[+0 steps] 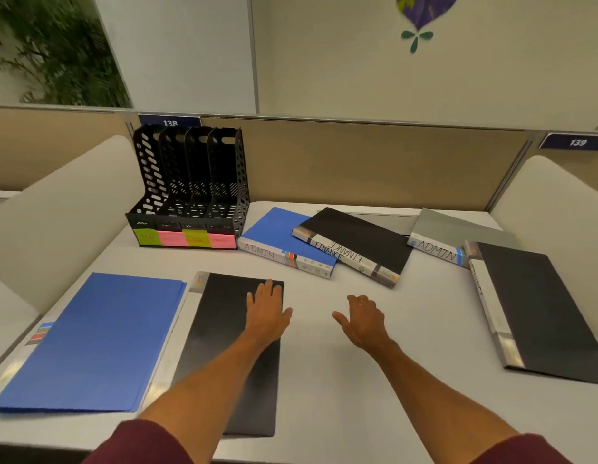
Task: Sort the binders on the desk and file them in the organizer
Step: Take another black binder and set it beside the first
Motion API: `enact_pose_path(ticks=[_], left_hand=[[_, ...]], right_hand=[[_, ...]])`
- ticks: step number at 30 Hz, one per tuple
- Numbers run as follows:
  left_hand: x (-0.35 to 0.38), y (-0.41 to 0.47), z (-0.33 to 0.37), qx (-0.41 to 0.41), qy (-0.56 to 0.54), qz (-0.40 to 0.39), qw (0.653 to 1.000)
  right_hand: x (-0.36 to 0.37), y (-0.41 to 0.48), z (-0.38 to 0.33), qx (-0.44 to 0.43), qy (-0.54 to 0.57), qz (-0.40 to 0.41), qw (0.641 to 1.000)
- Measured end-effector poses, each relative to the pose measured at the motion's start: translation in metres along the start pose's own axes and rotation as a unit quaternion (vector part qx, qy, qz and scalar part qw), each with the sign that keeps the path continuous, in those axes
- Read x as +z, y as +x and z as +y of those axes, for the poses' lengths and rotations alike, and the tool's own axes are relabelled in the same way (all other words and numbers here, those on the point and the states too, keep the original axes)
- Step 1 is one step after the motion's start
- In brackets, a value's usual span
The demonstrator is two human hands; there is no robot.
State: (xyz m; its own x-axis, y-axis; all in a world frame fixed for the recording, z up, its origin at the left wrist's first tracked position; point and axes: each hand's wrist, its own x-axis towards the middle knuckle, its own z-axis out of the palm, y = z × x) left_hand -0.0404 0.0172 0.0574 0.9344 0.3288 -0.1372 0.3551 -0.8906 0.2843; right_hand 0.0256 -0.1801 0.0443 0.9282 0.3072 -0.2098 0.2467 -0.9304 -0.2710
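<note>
A black perforated organizer with several slots and green and pink sticky labels stands at the back left. My left hand lies flat and open on a black binder near the front. A blue binder lies left of it. My right hand hovers open over bare desk. Further back lie a blue binder marked ADMIN, a black binder marked FINANCE partly on top of it, and a grey binder marked ADMIN. Another black binder lies at the right.
The white desk is bounded by beige partition panels at the back and curved white dividers at both sides. Number plates 138 and 139 hang on the back partition. A plant shows at the top left.
</note>
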Motion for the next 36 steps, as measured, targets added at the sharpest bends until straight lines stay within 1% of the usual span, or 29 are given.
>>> enact_pose_path(ticks=[3,10,13,22,26,31,36], left_hand=[[0.002,0.013,0.029,0.005,0.019,-0.009,1.0],[0.01,0.041,0.074,0.025,0.061,-0.035,0.997],[0.014,0.053,0.085,0.039,0.07,-0.041,0.996],[0.019,0.086,0.106,0.079,0.053,-0.054,0.994],[0.027,0.098,0.119,0.096,0.054,-0.066,0.992],[0.042,0.099,0.145,0.116,0.061,-0.076,0.988],[0.066,0.098,0.199,0.136,0.037,-0.093,0.986]], right_hand=[[-0.014,0.007,0.02,0.0,0.002,0.016,1.0],[-0.031,0.024,0.055,0.026,0.025,0.026,0.999],[-0.033,0.03,0.065,0.038,0.029,0.04,0.998],[-0.032,0.046,0.087,0.076,0.044,0.07,0.994],[-0.036,0.047,0.105,0.104,0.028,0.069,0.992],[-0.044,0.041,0.139,0.132,0.026,0.076,0.988],[-0.057,0.033,0.199,0.158,0.026,0.092,0.983]])
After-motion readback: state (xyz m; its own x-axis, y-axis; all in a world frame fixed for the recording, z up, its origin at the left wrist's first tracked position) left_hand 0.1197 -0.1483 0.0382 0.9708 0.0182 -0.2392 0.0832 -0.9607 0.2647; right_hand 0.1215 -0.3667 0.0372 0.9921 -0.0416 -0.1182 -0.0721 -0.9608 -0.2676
